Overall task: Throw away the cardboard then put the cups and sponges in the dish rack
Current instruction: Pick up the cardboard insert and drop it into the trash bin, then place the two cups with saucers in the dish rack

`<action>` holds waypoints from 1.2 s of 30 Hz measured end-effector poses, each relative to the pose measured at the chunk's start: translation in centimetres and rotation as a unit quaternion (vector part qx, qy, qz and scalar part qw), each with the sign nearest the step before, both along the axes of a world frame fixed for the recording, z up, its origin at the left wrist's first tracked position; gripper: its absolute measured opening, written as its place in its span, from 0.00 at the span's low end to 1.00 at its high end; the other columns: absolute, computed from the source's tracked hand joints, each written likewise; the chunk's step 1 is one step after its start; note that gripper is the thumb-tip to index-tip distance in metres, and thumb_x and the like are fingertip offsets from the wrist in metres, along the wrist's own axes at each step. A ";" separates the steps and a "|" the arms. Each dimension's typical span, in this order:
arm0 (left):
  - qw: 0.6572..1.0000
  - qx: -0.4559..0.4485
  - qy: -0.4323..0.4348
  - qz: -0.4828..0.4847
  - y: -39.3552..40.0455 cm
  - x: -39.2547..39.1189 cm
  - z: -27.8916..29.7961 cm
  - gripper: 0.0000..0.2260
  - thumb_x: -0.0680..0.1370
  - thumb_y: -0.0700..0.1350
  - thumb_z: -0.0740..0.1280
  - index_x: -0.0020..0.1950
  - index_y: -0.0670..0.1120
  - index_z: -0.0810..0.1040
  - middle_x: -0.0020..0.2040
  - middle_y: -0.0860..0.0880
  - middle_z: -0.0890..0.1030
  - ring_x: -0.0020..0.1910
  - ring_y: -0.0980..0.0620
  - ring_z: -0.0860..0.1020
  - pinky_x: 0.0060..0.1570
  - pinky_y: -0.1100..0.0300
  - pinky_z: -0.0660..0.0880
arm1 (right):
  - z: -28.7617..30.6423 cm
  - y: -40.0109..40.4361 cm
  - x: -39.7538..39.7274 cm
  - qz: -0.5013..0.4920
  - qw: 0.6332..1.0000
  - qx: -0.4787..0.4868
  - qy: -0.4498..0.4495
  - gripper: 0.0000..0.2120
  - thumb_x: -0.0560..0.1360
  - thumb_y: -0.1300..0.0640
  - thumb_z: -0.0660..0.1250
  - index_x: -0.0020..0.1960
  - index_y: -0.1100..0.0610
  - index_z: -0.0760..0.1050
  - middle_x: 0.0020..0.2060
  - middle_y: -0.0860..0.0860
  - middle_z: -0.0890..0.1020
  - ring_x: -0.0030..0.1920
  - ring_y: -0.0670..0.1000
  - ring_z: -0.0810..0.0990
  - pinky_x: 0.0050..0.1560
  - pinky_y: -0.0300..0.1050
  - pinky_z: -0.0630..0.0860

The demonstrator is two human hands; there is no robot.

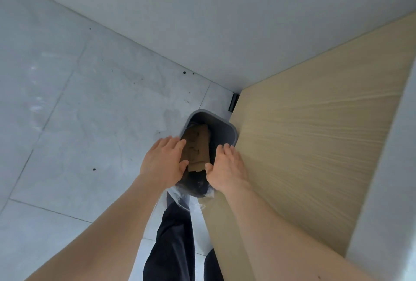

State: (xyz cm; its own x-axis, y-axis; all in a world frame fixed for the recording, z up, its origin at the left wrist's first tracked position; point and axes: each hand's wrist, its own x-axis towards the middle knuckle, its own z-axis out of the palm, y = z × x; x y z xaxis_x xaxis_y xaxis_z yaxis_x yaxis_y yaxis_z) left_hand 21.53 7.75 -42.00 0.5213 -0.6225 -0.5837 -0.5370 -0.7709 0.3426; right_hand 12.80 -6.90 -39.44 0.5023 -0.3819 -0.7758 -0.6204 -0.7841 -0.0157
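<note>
Grey tiled floor (67,111) fills the whole left side, pale and glossy, with a few dark specks scattered on it and thin grout lines running across. Moving in toward the middle, here is the left hand (163,162), palm down, fingers spread and pressed against the left edge of the cardboard (197,147). The thumb hooks in under the near end of the sheet, so the grip on this side is a loose, wide clasp on the cardboard rather than a tight pinch.

The cardboard itself is brown, folded flat, and stands tilted inside the bin (221,131), with its far end down in the dark interior and its near end between the two hands. The bin is dark grey with a rounded rectangular rim, and it stands on the floor just beside the wooden panel. A crumple of clear plastic (180,195) shows at the bin's near edge, just below the wrists.

Now the right hand (227,169): fingers together and curled over the right side of the bin opening, thumb touching the near right corner of the cardboard. Whether these fingers actually clamp the sheet or only rest against it, I cannot tell from this angle.

Below the hands, a dark trouser leg (175,240) runs down the frame between the two bare forearms.

On the right, the light wooden panel (315,145) rises at a slant, and a white wall (202,21) runs behind everything.
</note>
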 end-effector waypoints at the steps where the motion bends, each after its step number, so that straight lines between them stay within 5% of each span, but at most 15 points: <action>1: 1.000 0.000 -0.010 -0.013 0.2 0.4 1.0 0.27 0.79 0.57 0.62 0.76 0.49 0.62 0.75 0.48 0.67 0.74 0.46 0.64 0.75 0.49 0.60 | 1.0 0.0 0.0 0.012 1.000 0.000 -0.001 0.35 0.80 0.45 0.60 0.79 0.60 0.50 0.79 0.59 0.55 0.78 0.59 0.52 0.78 0.55 0.53; 9: 0.995 -0.018 -0.088 -0.051 0.6 2.9 12.2 0.28 0.76 0.56 0.68 0.72 0.45 0.71 0.70 0.45 0.74 0.70 0.43 0.71 0.71 0.48 0.65 | 12.1 0.5 0.7 0.065 0.996 0.001 -0.053 0.37 0.79 0.45 0.59 0.79 0.62 0.48 0.79 0.60 0.53 0.79 0.58 0.50 0.78 0.55 0.50; 15: 0.990 -0.050 -0.120 -0.058 -1.0 4.1 23.2 0.30 0.80 0.58 0.60 0.78 0.46 0.59 0.78 0.48 0.62 0.77 0.48 0.59 0.77 0.52 0.53 | 23.5 0.2 0.5 0.078 0.989 -0.022 -0.120 0.35 0.81 0.47 0.57 0.79 0.61 0.46 0.79 0.58 0.50 0.79 0.57 0.47 0.79 0.53 0.47; 24: 0.971 -0.132 -0.183 -0.076 -5.4 2.8 37.7 0.30 0.79 0.58 0.61 0.78 0.47 0.61 0.75 0.51 0.66 0.74 0.48 0.63 0.74 0.53 0.58 | 38.4 -4.3 -2.4 0.059 0.962 -0.110 -0.243 0.32 0.80 0.48 0.59 0.78 0.61 0.53 0.77 0.57 0.58 0.78 0.57 0.52 0.79 0.51 0.49; 36: 0.961 -0.179 -0.175 -0.118 -13.7 -9.4 43.7 0.32 0.79 0.61 0.59 0.79 0.50 0.55 0.79 0.53 0.58 0.78 0.51 0.56 0.76 0.54 0.56 | 44.1 -11.7 -17.6 -0.036 0.940 -0.161 -0.298 0.29 0.80 0.48 0.60 0.76 0.59 0.56 0.76 0.55 0.61 0.77 0.56 0.55 0.78 0.48 0.50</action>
